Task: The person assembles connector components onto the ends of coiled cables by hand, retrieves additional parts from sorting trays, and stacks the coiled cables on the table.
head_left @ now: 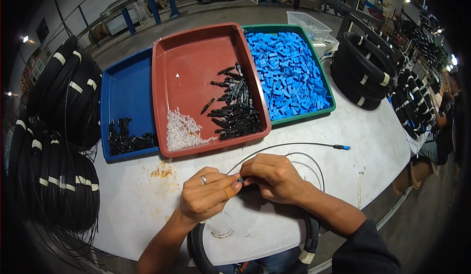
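Note:
My left hand [208,193] and my right hand [274,178] meet over the near middle of the table. Their fingertips are closed on one small dark connector piece [240,180], mostly covered by the fingers. The left hand has a ring and a tan wrap on a finger. Below both hands lies a coil of black cable [311,232], partly hidden by them and tied with pale tape. A thin black cable [274,144] curves out from behind the hands to a black connector with a blue tip [343,147], which rests on the table to the right.
A red tray [196,43] holds white sleeves [181,131] and black connector parts [238,110]. It overlaps a blue tray [128,85] with black pieces and a green tray [329,102] full of blue clips [289,73]. Taped cable coils stand left [59,176] and right [363,70].

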`<state>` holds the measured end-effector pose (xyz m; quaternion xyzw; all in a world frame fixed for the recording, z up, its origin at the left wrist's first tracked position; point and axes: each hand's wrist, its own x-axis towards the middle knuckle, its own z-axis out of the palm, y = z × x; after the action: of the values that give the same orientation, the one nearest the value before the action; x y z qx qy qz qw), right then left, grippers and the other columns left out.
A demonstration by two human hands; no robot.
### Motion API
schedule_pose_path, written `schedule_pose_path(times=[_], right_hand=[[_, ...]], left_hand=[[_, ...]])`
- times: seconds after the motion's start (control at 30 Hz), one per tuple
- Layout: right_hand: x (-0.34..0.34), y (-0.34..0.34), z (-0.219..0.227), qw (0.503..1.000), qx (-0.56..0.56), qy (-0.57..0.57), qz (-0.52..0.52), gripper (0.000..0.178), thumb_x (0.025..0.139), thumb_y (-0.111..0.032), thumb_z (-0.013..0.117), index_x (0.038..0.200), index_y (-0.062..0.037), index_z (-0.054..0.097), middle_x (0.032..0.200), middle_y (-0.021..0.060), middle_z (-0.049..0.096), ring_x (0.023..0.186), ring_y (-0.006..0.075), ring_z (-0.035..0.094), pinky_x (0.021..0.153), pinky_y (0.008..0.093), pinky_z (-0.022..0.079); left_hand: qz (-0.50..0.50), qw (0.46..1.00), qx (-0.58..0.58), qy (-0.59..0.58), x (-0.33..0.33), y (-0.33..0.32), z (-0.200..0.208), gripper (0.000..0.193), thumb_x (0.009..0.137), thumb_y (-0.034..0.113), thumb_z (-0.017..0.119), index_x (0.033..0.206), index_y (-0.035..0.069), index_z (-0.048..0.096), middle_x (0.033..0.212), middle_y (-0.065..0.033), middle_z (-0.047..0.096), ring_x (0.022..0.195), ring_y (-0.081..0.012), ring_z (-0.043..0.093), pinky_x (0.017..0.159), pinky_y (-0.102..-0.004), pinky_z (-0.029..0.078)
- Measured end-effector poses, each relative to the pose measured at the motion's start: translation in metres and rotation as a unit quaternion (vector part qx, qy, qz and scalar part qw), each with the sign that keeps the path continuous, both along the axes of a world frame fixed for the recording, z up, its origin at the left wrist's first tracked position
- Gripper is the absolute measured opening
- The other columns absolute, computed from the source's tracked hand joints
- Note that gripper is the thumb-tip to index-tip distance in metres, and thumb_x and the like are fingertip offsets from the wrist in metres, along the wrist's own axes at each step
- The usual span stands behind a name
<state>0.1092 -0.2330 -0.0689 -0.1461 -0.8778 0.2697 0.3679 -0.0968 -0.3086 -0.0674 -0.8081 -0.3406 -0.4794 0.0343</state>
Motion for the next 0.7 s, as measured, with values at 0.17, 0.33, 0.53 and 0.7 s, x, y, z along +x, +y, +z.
schedule_pose_path(times=[0.17,0.33,0.53,0.7], right_hand=[[0.0,0.002,-0.004,1.0,-0.024,0.001,-0.006,0.022,0.077,0.002,0.074,0.098,-0.0014,0.067,0.096,0.013,0.07,0.085,0.0328,0.068,0.073,0.041,0.055],[-0.003,0.002,0.003,0.996,0.085,0.022,-0.012,0.026,0.076,-0.002,0.077,0.1,-0.0024,0.067,0.102,0.0113,0.069,0.085,0.0319,0.068,0.074,0.0399,0.056],[-0.002,0.0,0.009,0.996,0.082,0.031,-0.023,0.025,0.07,0.004,0.077,0.093,-0.0035,0.068,0.096,0.0097,0.069,0.081,0.0278,0.07,0.068,0.0364,0.056],[0.0,0.002,0.005,0.999,0.028,0.034,-0.006,0.027,0.065,0.012,0.073,0.086,-0.0019,0.065,0.092,0.0098,0.07,0.079,0.0265,0.071,0.065,0.0342,0.057]], left_hand=[[0.011,0.995,-0.065,-0.08,0.0,0.002,-0.01,0.013,0.072,-0.003,0.086,0.081,0.001,0.077,0.081,-0.0135,0.077,0.071,-0.0213,0.075,0.066,-0.0306,0.056],[0.018,0.966,-0.19,-0.175,-0.002,-0.006,-0.016,0.013,0.074,-0.005,0.085,0.084,-0.001,0.078,0.084,-0.015,0.078,0.072,-0.0208,0.075,0.068,-0.0296,0.057],[-0.051,0.917,-0.274,-0.286,-0.006,-0.003,-0.02,0.013,0.077,-0.008,0.084,0.088,-0.005,0.077,0.085,-0.0165,0.077,0.077,-0.0213,0.074,0.072,-0.0316,0.058],[-0.05,0.978,-0.135,-0.15,-0.003,0.005,-0.013,0.021,0.071,-0.008,0.087,0.089,-0.003,0.078,0.087,-0.0159,0.078,0.075,-0.0212,0.074,0.068,-0.0313,0.055]])
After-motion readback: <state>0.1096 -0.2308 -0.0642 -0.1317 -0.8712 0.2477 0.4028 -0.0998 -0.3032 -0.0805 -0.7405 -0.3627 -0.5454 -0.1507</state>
